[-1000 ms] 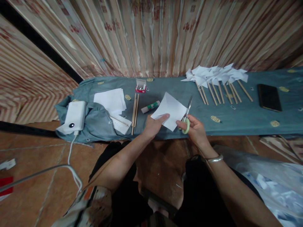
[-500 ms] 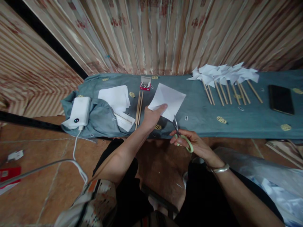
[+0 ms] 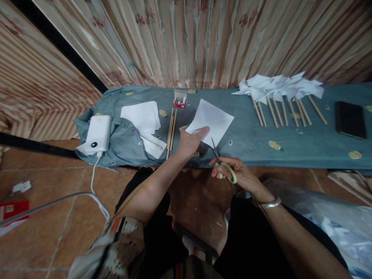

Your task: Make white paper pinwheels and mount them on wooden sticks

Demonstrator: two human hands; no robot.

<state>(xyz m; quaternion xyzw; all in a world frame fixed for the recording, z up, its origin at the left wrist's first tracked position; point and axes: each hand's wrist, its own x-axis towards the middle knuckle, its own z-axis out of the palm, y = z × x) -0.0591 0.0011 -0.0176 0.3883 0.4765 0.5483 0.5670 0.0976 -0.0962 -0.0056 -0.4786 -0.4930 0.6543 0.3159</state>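
My left hand pinches a white square of paper by its left side, the thumb on top and the fingers beneath. In my right hand is a pair of scissors with pale green handles, my fingers through the loops. Its blades point up and away from me, and the tips reach the paper's near corner. Just left of the paper lie a few wooden sticks and a small red open box holding shiny metal pieces.
A stack of white paper and a white power bank with a cable lie to the left on the teal cloth. Several paper pinwheels on sticks rest at the back right, beside a dark phone. Curtains hang behind.
The scissors' tips have moved in over the paper's near corner. My left hand still holds the paper, slightly shifted. The whole view has moved a little.
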